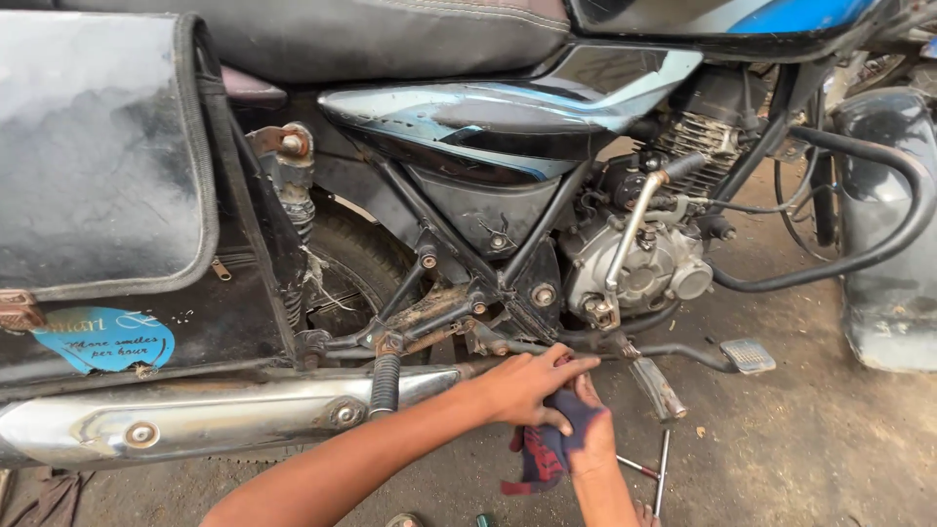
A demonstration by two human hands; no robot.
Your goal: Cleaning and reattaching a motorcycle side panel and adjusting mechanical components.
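Note:
A black and blue motorcycle (508,127) stands side-on in front of me. My left hand (532,385) reaches in from the lower left, fingers stretched out flat against the low frame tube under the engine (644,268). Just below it, my right hand (593,429) comes up from the bottom edge and grips a dark blue and red cloth (540,457), which hangs down from the fingers. Both hands touch each other beside the front footpeg (659,387).
A chrome exhaust muffler (166,420) runs along the lower left under a black saddle bag (98,146). The brake pedal (748,354), kick lever (632,234) and black leg guard (878,224) crowd the right. Thin metal tools (661,470) lie on the dirt ground.

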